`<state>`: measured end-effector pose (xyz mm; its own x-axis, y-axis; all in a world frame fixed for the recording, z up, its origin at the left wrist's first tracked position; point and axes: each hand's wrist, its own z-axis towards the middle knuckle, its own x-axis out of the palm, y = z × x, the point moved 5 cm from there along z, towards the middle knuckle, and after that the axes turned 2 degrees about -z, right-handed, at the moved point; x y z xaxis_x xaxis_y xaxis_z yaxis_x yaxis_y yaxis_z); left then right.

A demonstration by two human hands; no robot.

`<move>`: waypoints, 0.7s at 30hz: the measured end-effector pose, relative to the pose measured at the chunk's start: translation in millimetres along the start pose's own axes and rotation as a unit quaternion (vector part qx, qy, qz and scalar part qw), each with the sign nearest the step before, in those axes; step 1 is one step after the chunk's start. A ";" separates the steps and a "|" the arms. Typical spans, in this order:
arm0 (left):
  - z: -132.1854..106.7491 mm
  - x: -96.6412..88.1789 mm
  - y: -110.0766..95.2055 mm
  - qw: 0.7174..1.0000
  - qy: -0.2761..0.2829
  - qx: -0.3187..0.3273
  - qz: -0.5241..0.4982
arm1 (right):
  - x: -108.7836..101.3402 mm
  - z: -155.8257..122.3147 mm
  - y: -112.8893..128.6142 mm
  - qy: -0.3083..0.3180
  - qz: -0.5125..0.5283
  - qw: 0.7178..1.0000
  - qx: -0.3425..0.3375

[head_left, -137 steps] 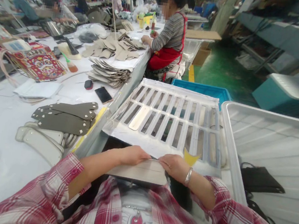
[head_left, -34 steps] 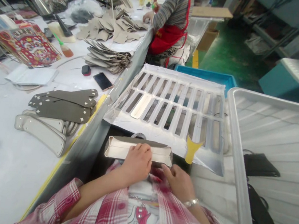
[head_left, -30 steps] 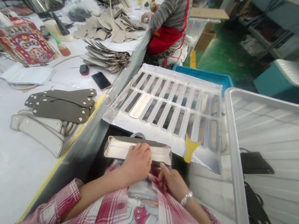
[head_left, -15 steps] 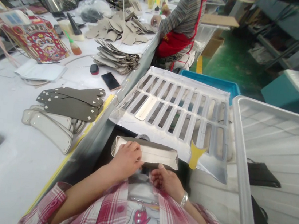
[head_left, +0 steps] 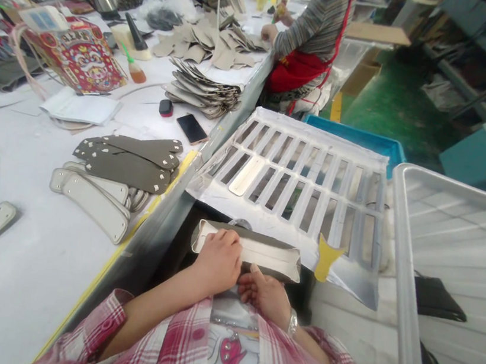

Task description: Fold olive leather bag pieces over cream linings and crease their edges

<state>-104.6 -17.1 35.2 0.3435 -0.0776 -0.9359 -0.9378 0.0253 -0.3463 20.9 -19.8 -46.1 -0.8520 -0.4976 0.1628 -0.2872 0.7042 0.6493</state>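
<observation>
Across my lap lies a long leather handle piece [head_left: 250,251], cream on its upper face with an olive-grey rim and curled-up ends. My left hand [head_left: 217,262] presses flat on its cream face, covering the middle-left part. My right hand [head_left: 264,295] sits just below the lower edge, with a fingertip touching that edge. A bracelet circles that wrist. The underside of the piece is hidden.
A white slotted rack [head_left: 299,195] stands beyond my hands, with a yellow card piece [head_left: 326,260] at its edge. A metal tray rim [head_left: 405,275] runs on the right. On the white workbench [head_left: 11,271] lie olive strips [head_left: 126,168] and cream handle pieces [head_left: 94,203].
Over the last second my right hand has drawn closer to the piece's lower edge, and the piece now sits slightly tilted. Earlier my hands gripped its top edge. The whole view has shifted.
</observation>
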 end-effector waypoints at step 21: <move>-35.5 -18.6 54.5 0.990 -0.100 -0.074 -0.070 | 44.1 12.5 8.7 -0.025 0.029 0.999 0.030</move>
<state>-163.8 -49.6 36.0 0.4600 0.1299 -0.8784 -0.8721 -0.1201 -0.4744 -24.6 -29.3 -42.6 -0.8885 -0.4296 0.1611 -0.2605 0.7615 0.5935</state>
